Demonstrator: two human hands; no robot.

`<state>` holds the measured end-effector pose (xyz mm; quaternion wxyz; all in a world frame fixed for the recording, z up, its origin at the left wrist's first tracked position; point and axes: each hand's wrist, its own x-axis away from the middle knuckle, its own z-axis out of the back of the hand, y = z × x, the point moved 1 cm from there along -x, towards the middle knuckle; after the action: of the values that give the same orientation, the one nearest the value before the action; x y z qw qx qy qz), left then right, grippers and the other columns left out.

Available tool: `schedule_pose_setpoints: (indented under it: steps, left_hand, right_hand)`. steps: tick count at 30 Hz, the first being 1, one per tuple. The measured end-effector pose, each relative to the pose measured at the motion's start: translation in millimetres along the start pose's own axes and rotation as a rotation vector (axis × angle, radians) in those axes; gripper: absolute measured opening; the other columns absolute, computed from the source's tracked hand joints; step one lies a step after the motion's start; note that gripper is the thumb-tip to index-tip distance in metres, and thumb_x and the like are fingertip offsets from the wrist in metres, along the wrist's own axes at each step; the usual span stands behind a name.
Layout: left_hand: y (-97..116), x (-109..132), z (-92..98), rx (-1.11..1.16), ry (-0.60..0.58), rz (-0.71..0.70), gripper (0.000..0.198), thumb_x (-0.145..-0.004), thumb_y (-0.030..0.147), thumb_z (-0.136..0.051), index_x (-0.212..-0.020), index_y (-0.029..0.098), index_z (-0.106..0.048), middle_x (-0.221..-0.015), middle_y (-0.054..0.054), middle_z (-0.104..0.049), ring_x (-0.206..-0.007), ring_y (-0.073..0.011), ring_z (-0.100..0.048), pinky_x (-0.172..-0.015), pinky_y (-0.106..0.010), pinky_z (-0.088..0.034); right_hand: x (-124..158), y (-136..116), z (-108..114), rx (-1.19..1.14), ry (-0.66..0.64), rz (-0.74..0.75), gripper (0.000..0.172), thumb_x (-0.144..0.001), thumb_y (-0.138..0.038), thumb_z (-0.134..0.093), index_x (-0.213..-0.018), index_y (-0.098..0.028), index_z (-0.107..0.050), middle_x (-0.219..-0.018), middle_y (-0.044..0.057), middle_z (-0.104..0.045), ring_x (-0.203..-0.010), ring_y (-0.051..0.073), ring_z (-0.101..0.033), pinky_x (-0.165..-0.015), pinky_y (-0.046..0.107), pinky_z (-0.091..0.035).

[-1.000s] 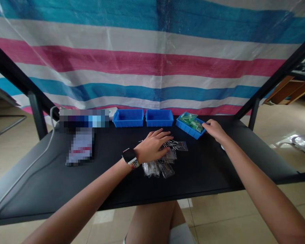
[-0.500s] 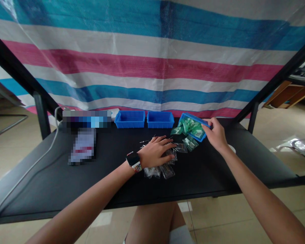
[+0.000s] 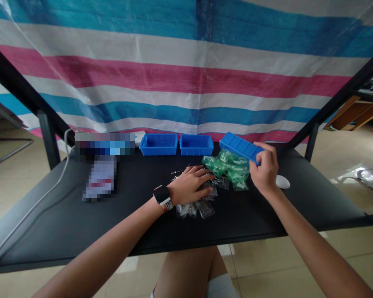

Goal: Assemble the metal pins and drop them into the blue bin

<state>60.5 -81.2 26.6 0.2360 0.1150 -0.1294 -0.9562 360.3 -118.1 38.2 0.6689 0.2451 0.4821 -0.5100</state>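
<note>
My right hand (image 3: pixel 265 165) grips one end of a blue plastic bin (image 3: pixel 239 146), which is tipped so its ribbed underside faces me. Below and in front of the bin, small green plastic packets (image 3: pixel 231 169) lie heaped on the black table; their contents are too small to make out. My left hand (image 3: pixel 192 184) rests palm down with its fingers spread over clear plastic packets (image 3: pixel 205 208) and thin metal pins (image 3: pixel 216 181). Part of that pile is hidden under the palm.
Two more blue bins (image 3: pixel 159 145) (image 3: pixel 196 145) stand side by side at the back edge. A white mouse (image 3: pixel 282 182) lies right of my right hand. Blurred-out items (image 3: pixel 101 178) and a white cable (image 3: pixel 54 186) occupy the left. Black frame bars (image 3: pixel 311 136) rise at both sides before a striped sheet.
My right hand has tipped the blue bin over, and the green packets have spilled from it into a heap on the table. My left hand has stayed in place.
</note>
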Motion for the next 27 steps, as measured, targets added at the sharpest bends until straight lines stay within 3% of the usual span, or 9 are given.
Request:
schedule_pose_setpoints:
  steps: [7,12,15,19,22,25,27]
  left_hand:
    - [3,0,3.7,-0.012,-0.007,0.006,0.049,-0.11,0.049,-0.05,-0.152,0.025,-0.059,-0.159,-0.01,-0.057,-0.151,-0.0368,-0.047,-0.122,-0.057,-0.039]
    - [2,1,2.8,-0.011,0.006,0.002,0.049,-0.109,0.048,-0.05,-0.152,0.026,-0.058,-0.159,-0.01,-0.057,-0.15,-0.0356,-0.048,-0.123,-0.056,-0.039]
    - [3,1,3.0,-0.007,0.013,0.0,0.048,-0.109,0.048,-0.051,-0.151,0.026,-0.059,-0.157,-0.011,-0.058,-0.148,-0.0347,-0.05,-0.122,-0.055,-0.04]
    - [3,2,4.0,0.002,0.016,0.0,0.046,-0.109,0.047,-0.051,-0.149,0.025,-0.061,-0.155,-0.011,-0.06,-0.145,-0.0332,-0.053,-0.121,-0.053,-0.041]
    - [3,2,3.9,0.005,0.015,0.002,0.046,-0.11,0.046,-0.051,-0.149,0.024,-0.06,-0.156,-0.011,-0.059,-0.146,-0.0332,-0.052,-0.122,-0.053,-0.041]
    - [3,3,3.7,0.006,0.015,-0.001,0.046,-0.11,0.046,-0.05,-0.149,0.025,-0.06,-0.156,-0.011,-0.059,-0.146,-0.0332,-0.052,-0.122,-0.053,-0.041]
    - [2,3,3.9,0.009,0.017,-0.004,0.046,-0.11,0.046,-0.05,-0.15,0.025,-0.059,-0.156,-0.011,-0.059,-0.147,-0.0334,-0.051,-0.121,-0.054,-0.041]
  right_hand:
    - [-8,2,3,0.076,-0.051,-0.112,0.022,-0.092,-0.019,-0.058,-0.082,-0.03,-0.043,-0.13,0.017,-0.068,-0.117,0.033,-0.069,-0.097,0.048,-0.058]
    - [-20,18,1,0.078,-0.004,-0.151,0.014,-0.091,-0.019,-0.057,-0.085,-0.029,-0.049,-0.13,0.017,-0.067,-0.125,0.033,-0.065,-0.104,0.05,-0.054]
    - [-25,45,-18,-0.022,0.013,-0.252,0.012,-0.088,-0.021,-0.058,-0.086,-0.028,-0.048,-0.119,0.016,-0.068,-0.12,0.032,-0.065,-0.108,0.051,-0.05]
    - [-33,93,-61,-0.141,-0.046,-0.673,0.025,-0.075,-0.033,-0.071,-0.082,-0.026,-0.048,-0.086,0.005,-0.063,-0.087,0.028,-0.064,-0.093,0.047,-0.053]
    - [-42,121,-90,-0.311,-0.154,-0.916,0.033,-0.069,-0.042,-0.077,-0.081,-0.025,-0.052,-0.075,-0.001,-0.057,-0.074,0.023,-0.058,-0.078,0.038,-0.052]
    - [-53,139,-106,-0.466,-0.255,-0.906,0.047,-0.058,-0.051,-0.087,-0.083,-0.023,-0.059,-0.076,-0.002,-0.059,-0.072,0.02,-0.057,-0.072,0.033,-0.048]
    - [-58,146,-111,-0.45,-0.336,-0.88,0.052,-0.054,-0.056,-0.09,-0.083,-0.022,-0.063,-0.074,-0.002,-0.06,-0.071,0.02,-0.056,-0.07,0.033,-0.046]
